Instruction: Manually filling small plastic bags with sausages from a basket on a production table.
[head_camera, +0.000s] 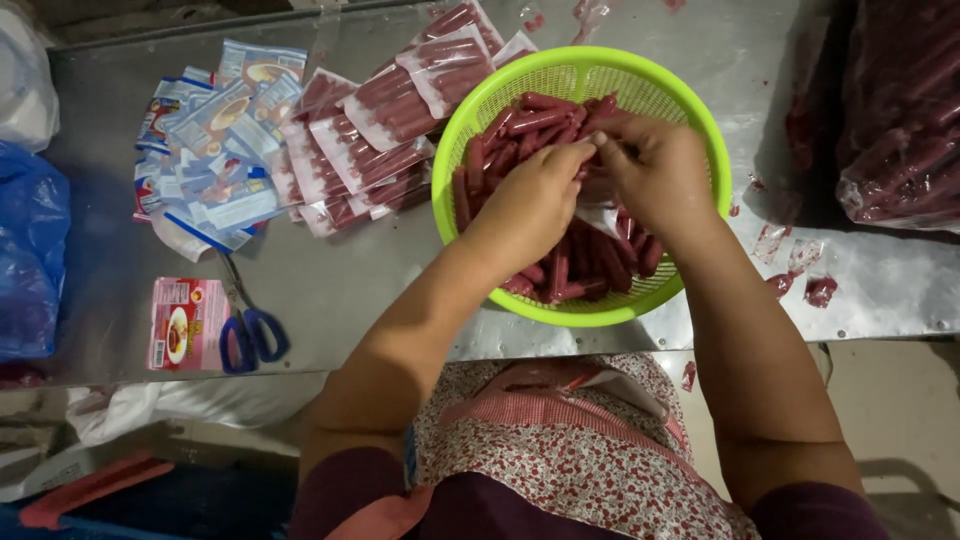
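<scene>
A lime-green plastic basket on the steel table holds a heap of red sausages. Both my hands are over the basket. My left hand has its fingers curled around a clear plastic pouch and sausages. My right hand meets it at the fingertips and pinches the same pouch. What is inside the pouch is hidden by the hands.
Filled clear packs of sausages lie left of the basket. Further left lies a pile of empty printed pouches. Blue-handled scissors and a pink pouch lie near the table's front edge. A dark bag of sausages sits at right.
</scene>
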